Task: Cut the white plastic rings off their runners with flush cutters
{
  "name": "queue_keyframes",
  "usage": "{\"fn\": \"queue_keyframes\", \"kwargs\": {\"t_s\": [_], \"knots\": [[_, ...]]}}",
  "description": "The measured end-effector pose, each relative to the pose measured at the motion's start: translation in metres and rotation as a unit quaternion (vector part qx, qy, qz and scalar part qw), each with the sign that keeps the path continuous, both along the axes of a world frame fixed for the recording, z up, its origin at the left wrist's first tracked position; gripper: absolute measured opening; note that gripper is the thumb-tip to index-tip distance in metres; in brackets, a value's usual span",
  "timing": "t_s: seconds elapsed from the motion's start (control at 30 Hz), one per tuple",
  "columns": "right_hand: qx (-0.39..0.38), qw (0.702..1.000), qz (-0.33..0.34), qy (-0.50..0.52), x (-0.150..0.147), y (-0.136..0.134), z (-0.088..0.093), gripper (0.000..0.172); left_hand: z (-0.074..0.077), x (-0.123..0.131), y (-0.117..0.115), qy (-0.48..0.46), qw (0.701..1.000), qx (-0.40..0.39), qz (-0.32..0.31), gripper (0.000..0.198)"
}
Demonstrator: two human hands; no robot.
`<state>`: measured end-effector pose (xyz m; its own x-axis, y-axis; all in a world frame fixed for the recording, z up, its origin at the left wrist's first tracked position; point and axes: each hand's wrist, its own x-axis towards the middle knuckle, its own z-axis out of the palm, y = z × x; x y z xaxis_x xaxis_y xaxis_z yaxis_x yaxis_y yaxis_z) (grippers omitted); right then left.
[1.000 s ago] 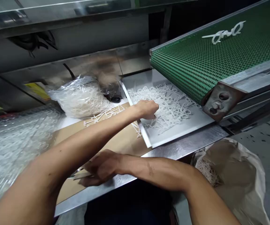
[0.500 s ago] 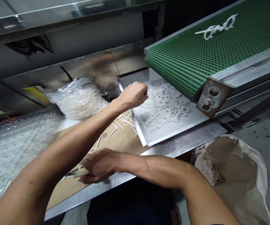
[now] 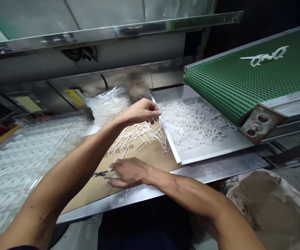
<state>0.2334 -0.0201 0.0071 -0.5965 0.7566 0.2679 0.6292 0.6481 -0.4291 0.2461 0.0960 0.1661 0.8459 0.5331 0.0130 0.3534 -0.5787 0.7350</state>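
Hands pinching, left hand (image 3: 140, 113) at white tray's rim (image 3: 174, 147), right hand (image 3: 129, 172) on slim metal tool (image 3: 102, 173) pointing left

Both forearms, the left forearm (image 3: 69, 170) and the right forearm (image 3: 188, 191), are bare and lean, and the left hand (image 3: 139, 113) and right hand (image 3: 127, 172) wear no gloves. A scuffed mark (image 3: 176, 184) sits on the right forearm at 5 o'clock. Dark clothing (image 3: 144, 222) fills the 6 o'clock edge, and a dark sleeve hem (image 3: 22, 248) shows at 8 o'clock.

Chinese characters (image 3: 118, 152) including "科技" are printed on the brown cardboard sheet (image 3: 150, 156).
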Motion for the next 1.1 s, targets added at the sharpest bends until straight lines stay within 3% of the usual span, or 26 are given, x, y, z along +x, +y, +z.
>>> {"fn": "queue_keyframes", "kwargs": {"t_s": [0.1, 0.2, 0.33, 0.47, 0.57, 0.63, 0.73, 0.8, 0.93, 1.1], "knots": [[0.012, 1.000, 0.000, 0.003, 0.001, -0.002, -0.001, 0.044, -0.004, -0.058, 0.000, -0.045, 0.995, 0.026, 0.088, 0.024], [0.024, 0.999, 0.020, 0.018, -0.003, -0.007, -0.005, 0.040, -0.016, -0.129, -0.009, -0.099, 0.970, 0.073, 0.212, 0.025], [0.027, 0.998, 0.044, 0.041, -0.010, -0.006, -0.010, 0.031, -0.043, -0.217, -0.035, -0.156, 0.918, 0.069, 0.359, 0.028], [0.026, 0.998, -0.026, 0.055, 0.004, 0.016, -0.011, 0.021, -0.078, -0.271, -0.062, -0.165, 0.885, 0.026, 0.434, 0.031], [0.030, 0.992, -0.108, 0.065, 0.026, 0.034, -0.009, 0.020, -0.105, -0.285, -0.076, -0.155, 0.888, -0.009, 0.434, 0.030], [0.033, 0.986, -0.149, 0.074, 0.036, 0.038, -0.008, 0.021, -0.123, -0.283, -0.084, -0.112, 0.910, -0.012, 0.399, 0.030], [0.037, 0.979, -0.179, 0.087, 0.039, 0.037, -0.009, 0.024, -0.146, -0.275, -0.091, -0.031, 0.939, 0.023, 0.342, 0.030], [0.038, 0.979, -0.181, 0.091, 0.034, 0.034, -0.012, 0.025, -0.157, -0.270, -0.093, -0.004, 0.939, 0.054, 0.340, 0.028], [0.036, 0.982, -0.162, 0.092, 0.025, 0.030, -0.018, 0.032, -0.169, -0.267, -0.092, 0.024, 0.921, 0.120, 0.371, 0.025], [0.039, 0.982, -0.157, 0.093, 0.024, 0.030, -0.020, 0.036, -0.170, -0.270, -0.096, 0.036, 0.914, 0.157, 0.373, 0.029]]}}
